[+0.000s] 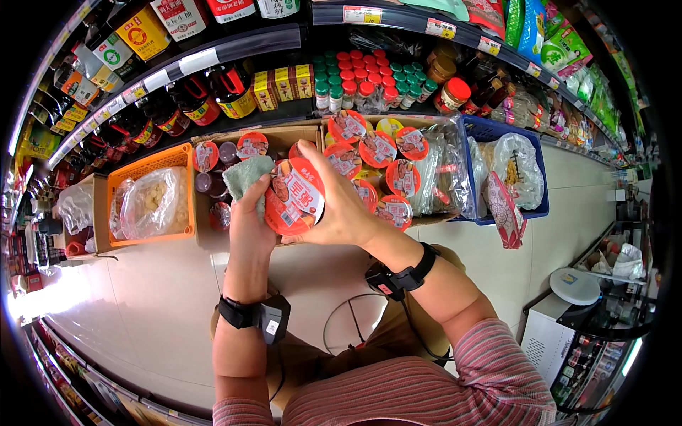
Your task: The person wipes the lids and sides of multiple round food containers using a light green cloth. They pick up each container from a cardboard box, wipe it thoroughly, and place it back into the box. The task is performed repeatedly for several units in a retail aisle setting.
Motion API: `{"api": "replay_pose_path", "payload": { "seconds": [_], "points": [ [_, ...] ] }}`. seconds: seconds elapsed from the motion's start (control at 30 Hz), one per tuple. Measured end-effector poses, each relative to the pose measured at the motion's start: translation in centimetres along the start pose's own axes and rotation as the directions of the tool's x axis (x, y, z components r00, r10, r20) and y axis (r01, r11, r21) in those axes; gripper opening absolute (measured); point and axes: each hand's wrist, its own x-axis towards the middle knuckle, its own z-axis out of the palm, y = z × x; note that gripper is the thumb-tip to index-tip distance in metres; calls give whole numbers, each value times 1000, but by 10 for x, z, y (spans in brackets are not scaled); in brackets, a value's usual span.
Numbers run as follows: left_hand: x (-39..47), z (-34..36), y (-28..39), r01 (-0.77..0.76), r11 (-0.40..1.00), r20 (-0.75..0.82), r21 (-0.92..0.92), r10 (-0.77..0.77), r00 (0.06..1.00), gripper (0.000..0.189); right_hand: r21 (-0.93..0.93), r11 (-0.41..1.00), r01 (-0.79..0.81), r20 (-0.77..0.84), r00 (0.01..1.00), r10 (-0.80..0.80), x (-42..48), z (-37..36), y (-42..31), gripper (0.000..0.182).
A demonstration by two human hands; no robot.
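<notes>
Both hands hold up a porridge cup with a red printed lid [294, 197], above the cardboard boxes. My right hand [338, 205] wraps around its right side, thumb near the lid's top edge. My left hand [249, 223] has a grey-green cloth [247, 175] pinched under the thumb and pressed against the cup's left side. Behind and to the right, similar red-lidded cups [377, 149] fill an open cardboard box [439, 217], along with clear plastic packets [430, 170]. More cups and dark jars [206, 182] stand in the box at the left.
An orange plastic crate [151, 240] with bagged food stands left, a blue crate [546, 186] with plastic bags right. Shelves behind hold dark sauce bottles [197, 101] and small shakers with red and green caps [367, 88]. A white appliance [549, 330] stands at the lower right.
</notes>
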Motion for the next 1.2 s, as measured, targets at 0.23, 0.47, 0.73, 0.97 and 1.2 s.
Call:
{"api": "replay_pose_path", "payload": {
  "seconds": [0.23,0.47,0.73,0.97,1.2],
  "points": [
    [13,-14,-7,-7,1000,-41,25,8,999,21,-112,988,102,71,993,-95,-4,-4,11,58],
    [6,-5,-6,-51,998,-123,27,54,991,19,-151,986,69,-179,979,-96,5,-20,20,46],
    [-2,-7,0,-88,986,-94,141,102,990,17,-119,965,-234,-571,811,126,9,-79,97,36],
    [-10,4,-6,-124,963,-60,241,142,988,16,-93,914,-396,-732,650,207,7,-86,149,38],
    [-11,-2,-6,-126,959,-46,252,142,989,16,-234,865,-444,-764,634,119,2,-74,182,38]
  ]
}}
